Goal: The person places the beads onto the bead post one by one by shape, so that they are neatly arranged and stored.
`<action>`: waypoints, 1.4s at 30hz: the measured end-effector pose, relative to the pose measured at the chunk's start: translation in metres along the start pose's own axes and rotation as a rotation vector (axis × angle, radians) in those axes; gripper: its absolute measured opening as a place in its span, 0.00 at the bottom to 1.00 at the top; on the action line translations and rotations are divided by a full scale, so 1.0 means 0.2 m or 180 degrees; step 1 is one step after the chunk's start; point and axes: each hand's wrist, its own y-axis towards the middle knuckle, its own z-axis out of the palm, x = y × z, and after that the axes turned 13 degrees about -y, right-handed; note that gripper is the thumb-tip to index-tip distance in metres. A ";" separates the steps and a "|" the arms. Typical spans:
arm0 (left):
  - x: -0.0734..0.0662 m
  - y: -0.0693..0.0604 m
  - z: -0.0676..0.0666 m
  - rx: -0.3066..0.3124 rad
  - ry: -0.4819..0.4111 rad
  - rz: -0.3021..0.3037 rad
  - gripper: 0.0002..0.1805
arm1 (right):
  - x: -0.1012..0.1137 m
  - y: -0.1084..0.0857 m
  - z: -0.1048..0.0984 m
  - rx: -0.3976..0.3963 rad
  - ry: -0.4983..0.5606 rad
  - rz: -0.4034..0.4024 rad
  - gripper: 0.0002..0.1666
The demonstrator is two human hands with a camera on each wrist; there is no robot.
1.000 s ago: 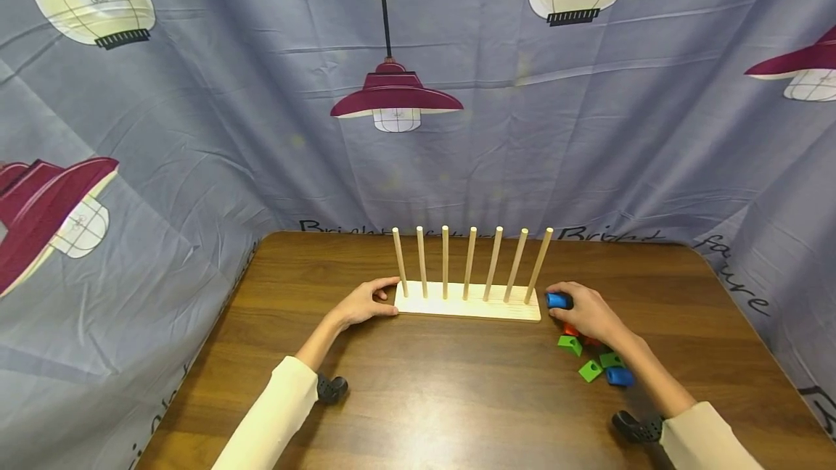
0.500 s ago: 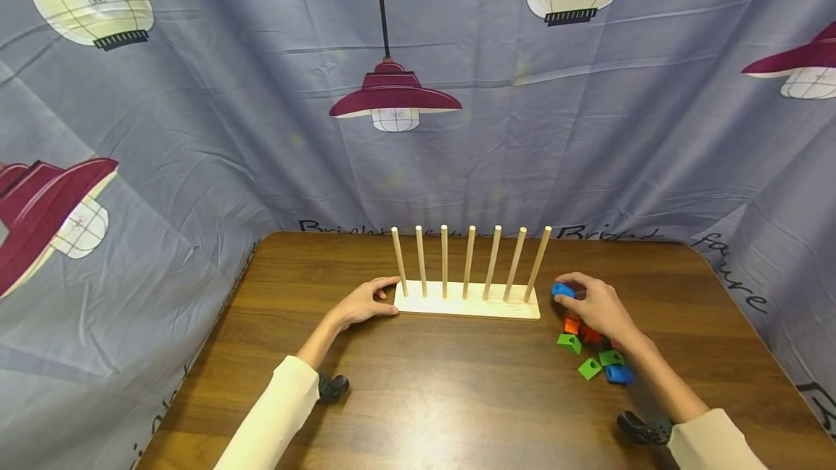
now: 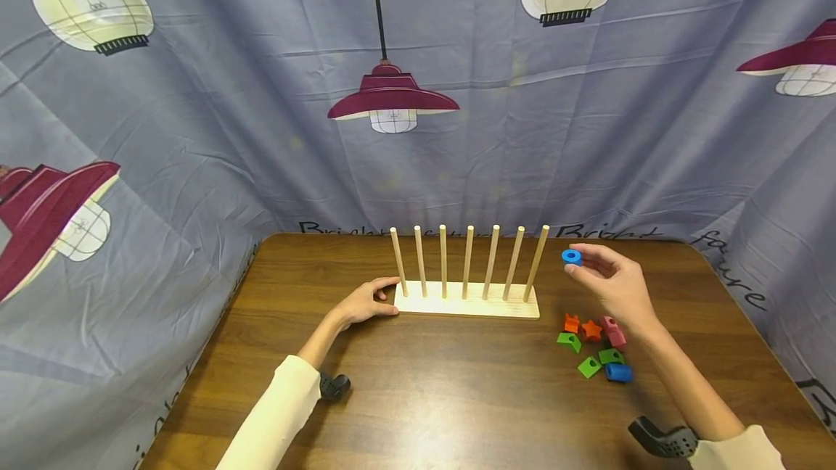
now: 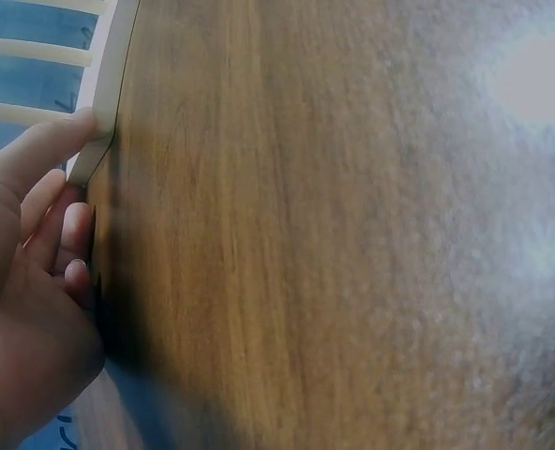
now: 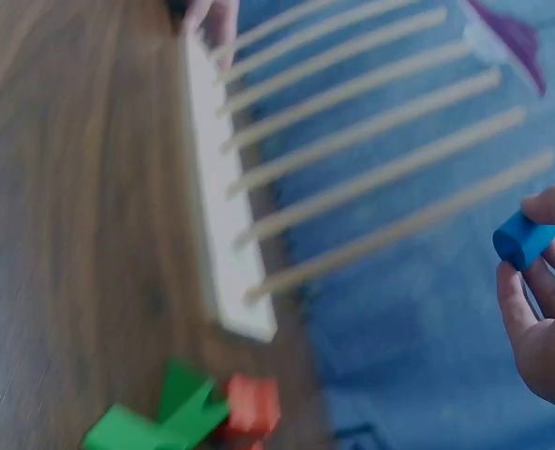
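Observation:
A pale wooden peg board (image 3: 466, 307) with a row of several upright dowels stands on the table. My left hand (image 3: 359, 304) grips its left end, thumb at the front corner and a finger at the back corner. In the left wrist view that thumb (image 4: 57, 141) presses against the board's edge. To the right of the board and above the table, my right hand (image 3: 617, 283) pinches a blue cylinder bead (image 3: 571, 257) between thumb and fingers, its hole facing up. The right wrist view shows the same blue bead (image 5: 521, 241) near the tip of the end dowel (image 5: 399, 225).
Right of the board lie loose blocks: green pieces (image 3: 589, 367), an orange-red star (image 3: 591, 331), another orange-red piece (image 3: 571, 323), pink pieces (image 3: 614, 332) and a second blue cylinder (image 3: 618, 373). A lamp-printed curtain (image 3: 418, 180) hangs behind the brown table (image 3: 418, 390).
My right hand has lifted the blue bead up from the table beside the board and turned it from lying to upright. My left hand stays at the board's end.

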 end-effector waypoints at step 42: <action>0.00 0.00 0.01 -0.0049 -0.0118 -0.0120 0.38 | 0.72 0.31 0.94 0.0522 0.0093 -0.0772 0.20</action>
